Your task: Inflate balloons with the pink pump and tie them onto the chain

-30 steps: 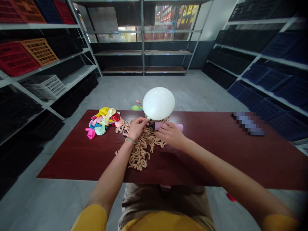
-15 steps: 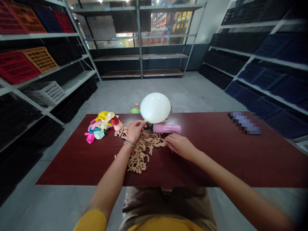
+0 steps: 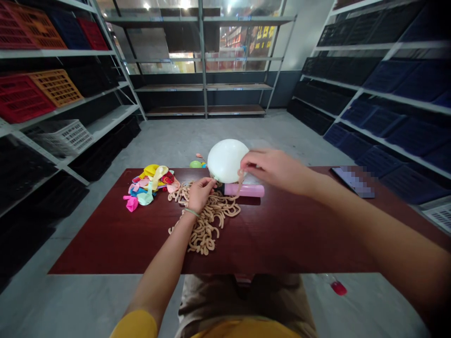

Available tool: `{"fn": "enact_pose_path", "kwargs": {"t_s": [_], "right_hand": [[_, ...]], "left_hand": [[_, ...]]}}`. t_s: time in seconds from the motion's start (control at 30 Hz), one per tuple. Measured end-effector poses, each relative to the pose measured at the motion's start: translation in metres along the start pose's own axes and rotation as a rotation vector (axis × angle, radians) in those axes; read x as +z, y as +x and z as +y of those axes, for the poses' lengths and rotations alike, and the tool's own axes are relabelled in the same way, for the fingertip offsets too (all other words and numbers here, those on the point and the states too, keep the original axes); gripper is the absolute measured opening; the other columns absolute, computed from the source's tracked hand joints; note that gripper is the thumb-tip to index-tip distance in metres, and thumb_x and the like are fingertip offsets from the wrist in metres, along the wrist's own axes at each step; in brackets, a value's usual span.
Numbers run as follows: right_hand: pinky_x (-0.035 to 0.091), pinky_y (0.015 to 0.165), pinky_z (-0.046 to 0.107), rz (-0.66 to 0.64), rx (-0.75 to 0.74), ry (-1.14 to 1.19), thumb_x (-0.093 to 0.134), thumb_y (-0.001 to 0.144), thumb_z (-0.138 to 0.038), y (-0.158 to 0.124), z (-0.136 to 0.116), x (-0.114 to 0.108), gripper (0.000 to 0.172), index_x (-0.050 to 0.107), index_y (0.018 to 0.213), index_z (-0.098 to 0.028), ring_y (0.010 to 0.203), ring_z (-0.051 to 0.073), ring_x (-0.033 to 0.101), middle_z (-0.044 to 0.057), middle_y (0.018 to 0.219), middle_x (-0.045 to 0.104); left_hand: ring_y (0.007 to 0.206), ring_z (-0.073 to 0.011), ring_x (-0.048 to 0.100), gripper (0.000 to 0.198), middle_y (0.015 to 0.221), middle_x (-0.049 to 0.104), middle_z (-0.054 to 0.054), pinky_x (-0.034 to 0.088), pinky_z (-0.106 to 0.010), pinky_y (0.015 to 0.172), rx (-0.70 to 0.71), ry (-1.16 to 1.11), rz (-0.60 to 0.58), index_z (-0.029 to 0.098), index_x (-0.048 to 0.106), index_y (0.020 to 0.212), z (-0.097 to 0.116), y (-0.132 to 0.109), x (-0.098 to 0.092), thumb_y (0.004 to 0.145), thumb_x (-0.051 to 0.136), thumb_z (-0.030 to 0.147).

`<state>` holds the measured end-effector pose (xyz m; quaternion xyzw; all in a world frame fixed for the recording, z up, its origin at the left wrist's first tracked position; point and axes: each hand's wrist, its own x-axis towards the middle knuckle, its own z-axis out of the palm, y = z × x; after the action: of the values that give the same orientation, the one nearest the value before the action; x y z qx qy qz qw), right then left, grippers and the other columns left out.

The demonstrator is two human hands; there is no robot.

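My left hand (image 3: 201, 195) is pinched on the neck of an inflated white balloon (image 3: 227, 160) near the table's far edge. Between the fingertips of my right hand (image 3: 269, 168) hangs a tan curled strip (image 3: 240, 180), held up in front of the balloon's right side. Below them lies a pink cylindrical tube (image 3: 248, 190) with a black end, which looks like a balloon pump. A heap of tan curled strips (image 3: 206, 225) spreads under and around my left hand.
On the dark red table (image 3: 299, 239), a pile of flat coloured balloons (image 3: 150, 185) lies at left and a phone (image 3: 355, 182), partly blurred, at right. More balloons (image 3: 196, 164) show beyond the far edge. Shelves with crates (image 3: 56, 87) flank the floor; a red object (image 3: 338, 288) lies below.
My right hand has risen from the right side of the heap to the balloon, lifting a tan curled strip. My left hand keeps its pinch on the neck. The view has shifted slightly.
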<state>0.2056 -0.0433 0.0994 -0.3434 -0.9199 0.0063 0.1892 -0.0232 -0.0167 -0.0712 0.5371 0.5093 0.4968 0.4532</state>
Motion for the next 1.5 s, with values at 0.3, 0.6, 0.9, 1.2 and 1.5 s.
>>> {"fn": "enact_pose_path", "kwargs": {"t_s": [0.3, 0.6, 0.9, 1.2, 1.5], "right_hand": [[0.038, 0.068, 0.027, 0.173, 0.095, 0.041, 0.051, 0.091, -0.025, 0.062, -0.02, -0.046, 0.011, 0.06, 0.095, -0.018, 0.076, 0.013, 0.056, 0.001, 0.086, 0.063], [0.034, 0.068, 0.03, 0.237, 0.097, -0.001, 0.05, 0.086, -0.013, 0.116, -0.02, 0.017, 0.012, 0.059, 0.089, -0.02, 0.077, 0.015, 0.053, 0.001, 0.084, 0.061], [0.032, 0.065, 0.03, 0.138, 0.154, -0.025, 0.046, 0.092, -0.021, 0.074, -0.008, 0.073, 0.02, 0.063, 0.081, -0.019, 0.074, 0.013, 0.05, 0.004, 0.096, 0.059], [0.035, 0.066, 0.03, 0.11, 0.14, -0.034, 0.04, 0.094, -0.019, 0.064, -0.007, 0.097, 0.017, 0.057, 0.095, -0.02, 0.077, 0.016, 0.053, 0.005, 0.091, 0.062], [0.044, 0.077, 0.029, 0.121, 0.151, 0.375, 0.038, 0.091, -0.012, 0.034, -0.004, 0.104, 0.023, 0.059, 0.094, -0.022, 0.083, 0.014, 0.056, 0.003, 0.096, 0.06]], "left_hand": [[0.054, -0.0107, 0.052, 0.028, 0.065, 0.064, 0.0, 0.039, -0.022, 0.055, 0.075, 0.095, -0.003, 0.016, 0.068, 0.076, 0.002, -0.003, 0.0, 0.082, 0.06, 0.043], [0.064, -0.0138, 0.057, 0.027, 0.069, 0.066, 0.0, 0.04, -0.024, 0.063, 0.2, 0.324, 0.085, 0.019, 0.071, 0.083, -0.001, -0.007, 0.0, 0.088, 0.056, 0.041], [0.096, -0.0231, 0.057, 0.014, 0.094, 0.061, -0.009, 0.044, -0.037, 0.09, 0.412, 0.568, 0.317, 0.02, 0.076, 0.082, 0.0, 0.001, -0.012, 0.082, 0.068, 0.032], [0.098, -0.02, 0.06, 0.015, 0.099, 0.064, -0.009, 0.048, -0.033, 0.089, 0.439, 0.416, 0.246, 0.018, 0.072, 0.076, 0.005, 0.001, -0.014, 0.085, 0.063, 0.028], [0.075, -0.017, 0.066, 0.022, 0.076, 0.07, -0.004, 0.053, -0.034, 0.08, -0.035, -0.288, 0.214, 0.015, 0.067, 0.077, 0.004, 0.008, -0.013, 0.075, 0.069, 0.037]]}}
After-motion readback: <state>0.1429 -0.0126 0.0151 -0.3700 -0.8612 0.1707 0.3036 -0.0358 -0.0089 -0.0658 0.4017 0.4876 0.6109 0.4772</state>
